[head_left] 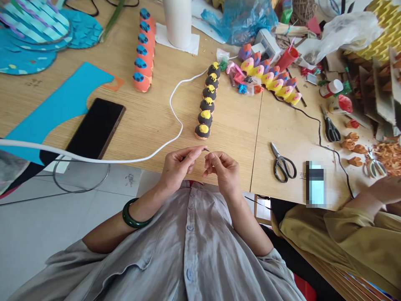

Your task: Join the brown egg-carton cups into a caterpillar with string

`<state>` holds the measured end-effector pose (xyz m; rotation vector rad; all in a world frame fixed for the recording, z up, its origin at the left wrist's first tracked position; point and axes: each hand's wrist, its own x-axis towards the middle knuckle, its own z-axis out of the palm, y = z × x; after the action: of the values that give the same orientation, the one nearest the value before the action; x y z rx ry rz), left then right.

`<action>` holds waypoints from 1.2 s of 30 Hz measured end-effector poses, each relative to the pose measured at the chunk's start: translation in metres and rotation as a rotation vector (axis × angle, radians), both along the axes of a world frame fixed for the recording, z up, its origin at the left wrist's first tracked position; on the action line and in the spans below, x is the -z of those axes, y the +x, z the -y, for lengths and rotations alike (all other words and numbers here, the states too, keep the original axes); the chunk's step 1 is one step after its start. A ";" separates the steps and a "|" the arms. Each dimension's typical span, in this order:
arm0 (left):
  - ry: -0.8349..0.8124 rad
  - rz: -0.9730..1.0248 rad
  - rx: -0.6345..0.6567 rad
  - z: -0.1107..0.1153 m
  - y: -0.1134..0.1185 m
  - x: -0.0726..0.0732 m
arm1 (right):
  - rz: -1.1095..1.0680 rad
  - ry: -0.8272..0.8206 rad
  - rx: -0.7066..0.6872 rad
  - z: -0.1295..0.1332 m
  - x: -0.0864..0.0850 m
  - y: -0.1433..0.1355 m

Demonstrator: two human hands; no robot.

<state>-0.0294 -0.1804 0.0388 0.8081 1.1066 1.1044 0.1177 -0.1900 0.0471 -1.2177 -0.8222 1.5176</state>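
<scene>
Above the table's front edge, my left hand (pixel 180 164) is closed in a pinch. A thin dark strip (pixel 206 149), perhaps soft clay, sticks out from its fingertips. Close beside it, my right hand (pixel 224 170) also has thumb and fingers pressed together; what they hold, if anything, is hidden. Just beyond both hands lies a row of black domes with yellow tops (pixel 207 103), like a decorated egg-carton strip. Small black marks show on the farther yellow tops, while the nearest two look plain.
Left are an orange row with blue spots (pixel 143 52), a smartphone (pixel 96 125), blue paper (pixel 59 106) and a white cable (pixel 131 161). Right are scissors (pixel 282 164), clay packets (pixel 242 79) and a yellow-pink row (pixel 272 79). A co-worker's arm (pixel 372 196) rests at far right.
</scene>
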 end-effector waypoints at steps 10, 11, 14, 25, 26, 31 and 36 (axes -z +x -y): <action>0.084 -0.091 -0.054 0.002 0.000 0.004 | 0.014 -0.036 0.008 0.000 -0.002 0.001; 0.096 -0.113 -0.054 0.002 0.000 0.003 | 0.010 -0.035 0.005 0.000 -0.002 0.001; 0.134 -0.179 -0.050 0.003 0.000 -0.001 | -0.006 -0.033 -0.003 0.000 -0.002 0.001; 0.143 -0.203 -0.055 0.003 0.000 0.000 | -0.009 -0.057 -0.015 -0.001 -0.003 0.001; 0.146 -0.217 -0.054 0.003 0.000 -0.001 | -0.016 -0.055 -0.014 -0.001 -0.003 0.001; 0.205 -0.328 -0.021 0.002 0.000 -0.005 | -0.005 -0.041 -0.022 0.000 -0.005 0.000; 0.255 -0.379 0.018 0.003 -0.001 -0.003 | 0.049 -0.040 -0.005 0.000 -0.003 0.000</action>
<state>-0.0302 -0.1833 0.0417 1.2645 1.2814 1.1184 0.1181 -0.1898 0.0500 -1.2873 -0.8315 1.5198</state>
